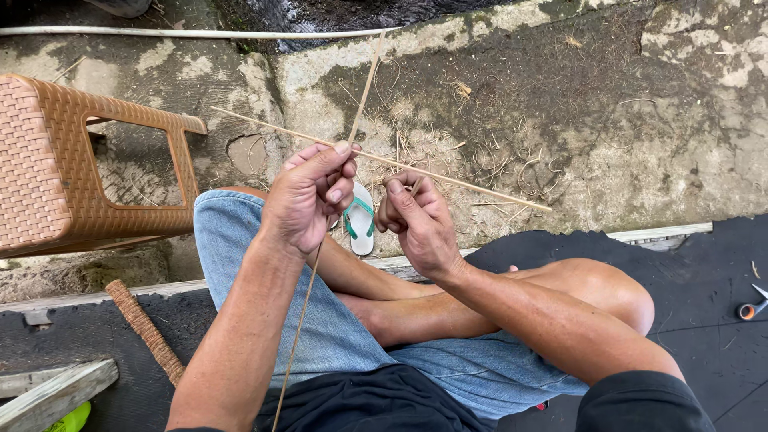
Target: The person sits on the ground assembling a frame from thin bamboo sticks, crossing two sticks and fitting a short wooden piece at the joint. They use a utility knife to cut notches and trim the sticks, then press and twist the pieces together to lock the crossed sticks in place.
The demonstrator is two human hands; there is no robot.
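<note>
crossing two thin pale bamboo strips (pixel 448 178), both hands (pixel 308 196) pinching them

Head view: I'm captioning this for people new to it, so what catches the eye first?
Two hands at centre, the left hand and right hand, pinch thin crossed sticks above bare crossed legs. A brown woven stool lies tipped at left, and a green-strapped sandal sits between the hands.

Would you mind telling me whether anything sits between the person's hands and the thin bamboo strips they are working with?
Nothing visible does. The left hand already pinches the crossed bamboo strips at its fingertips, and the right hand grips them just beside it.
</note>
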